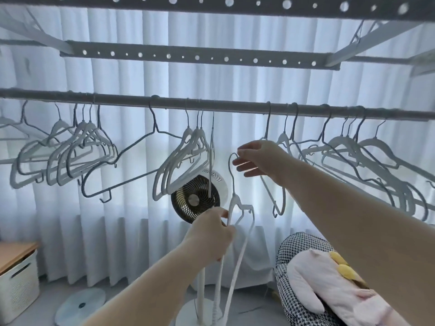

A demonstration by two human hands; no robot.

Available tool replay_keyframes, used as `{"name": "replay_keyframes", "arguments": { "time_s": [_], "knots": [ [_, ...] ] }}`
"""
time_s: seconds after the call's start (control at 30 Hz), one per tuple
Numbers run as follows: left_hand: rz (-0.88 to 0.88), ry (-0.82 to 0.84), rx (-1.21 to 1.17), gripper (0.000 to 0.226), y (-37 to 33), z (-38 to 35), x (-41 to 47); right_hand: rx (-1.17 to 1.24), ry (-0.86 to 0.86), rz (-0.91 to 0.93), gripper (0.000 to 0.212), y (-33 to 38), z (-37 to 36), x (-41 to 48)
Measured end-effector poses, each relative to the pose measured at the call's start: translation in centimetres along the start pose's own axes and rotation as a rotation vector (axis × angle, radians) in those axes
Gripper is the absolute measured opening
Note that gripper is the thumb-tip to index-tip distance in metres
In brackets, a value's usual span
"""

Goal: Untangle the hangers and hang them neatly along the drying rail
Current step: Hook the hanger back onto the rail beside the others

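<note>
- Your left forearm (141, 290) rises from the bottom edge, closest to the lens; your right one crosses in from the lower right.
- Far left, a white box (18, 283) sits on the floor, well clear of the work.
- Up on the rail (122, 101), a left bunch (70, 151) of pale hangers hangs crowded and overlapping. Just beside it is a dark hanger (131, 165), tilted.
- A middle bunch (186, 161) hangs packed close, in front of the fan (195, 198).
- Your left hand (209, 234) grips the free hanger (235, 203) by its shoulder, fingers curled round it. Its long arm trails down past your wrist.
- That hanger is off the rail, held below it, between the middle bunch and the right one.
- Your right hand (261, 158) pinches the hook (231, 161) near its tip with thumb and forefinger; the other fingers are spread loosely.
- Expect it to feel light and fairly stiff. The thin arms will probably flex a little, and the notches near the shoulders can snag neighbours.
- The hook looks like thin wire, smooth and liable to twist in a pinch. Steer with it, but carry the weight at the neck or shoulder.
- The stretch of rail above your right hand looks free, a fair spot to land it.
- At the right, the right bunch (367, 165) is tangled, pale and dark hangers crossing at angles. Take each by the neck, not an arm.
- Low right lies a checked cushion (306, 245).
</note>
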State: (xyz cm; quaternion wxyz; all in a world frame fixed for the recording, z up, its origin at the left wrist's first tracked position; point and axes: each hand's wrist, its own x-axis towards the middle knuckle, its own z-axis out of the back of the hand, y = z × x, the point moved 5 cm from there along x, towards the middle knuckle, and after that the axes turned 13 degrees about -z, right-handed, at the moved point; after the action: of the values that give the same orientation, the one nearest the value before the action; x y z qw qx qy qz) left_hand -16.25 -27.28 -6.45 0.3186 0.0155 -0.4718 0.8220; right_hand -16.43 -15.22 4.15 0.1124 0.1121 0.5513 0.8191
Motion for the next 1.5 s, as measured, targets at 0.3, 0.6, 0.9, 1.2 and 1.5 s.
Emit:
{"name": "replay_keyframes", "arguments": {
  "time_s": [0.3, 0.6, 0.9, 1.2, 1.5],
  "knots": [
    [-0.088, -0.131, 0.097, 0.031, -2.5, 3.2, 7.0, -0.550, -0.482, 0.247, 0.031, 1.8, 6.1, 4.9],
    [-0.116, -0.258, 0.173, 0.027, -6.1, 5.6, 14.4, -1.013, -0.477, 0.376, 0.055, 3.8, 7.7, 10.3],
    [-0.049, -0.303, 0.115, 0.011, -7.5, 1.9, 19.3, -1.104, -0.457, 0.503, 0.059, 4.0, 11.5, 13.1],
    [-0.036, -0.231, 0.162, 0.011, -6.4, 1.4, 20.0, -0.999, -0.460, 0.539, 0.056, 5.0, 10.6, 13.4],
    [-0.101, -0.159, 0.150, 0.030, -6.1, 1.8, 19.4, -1.024, -0.473, 0.498, 0.043, 7.2, 7.2, 14.9]
  ]
}}
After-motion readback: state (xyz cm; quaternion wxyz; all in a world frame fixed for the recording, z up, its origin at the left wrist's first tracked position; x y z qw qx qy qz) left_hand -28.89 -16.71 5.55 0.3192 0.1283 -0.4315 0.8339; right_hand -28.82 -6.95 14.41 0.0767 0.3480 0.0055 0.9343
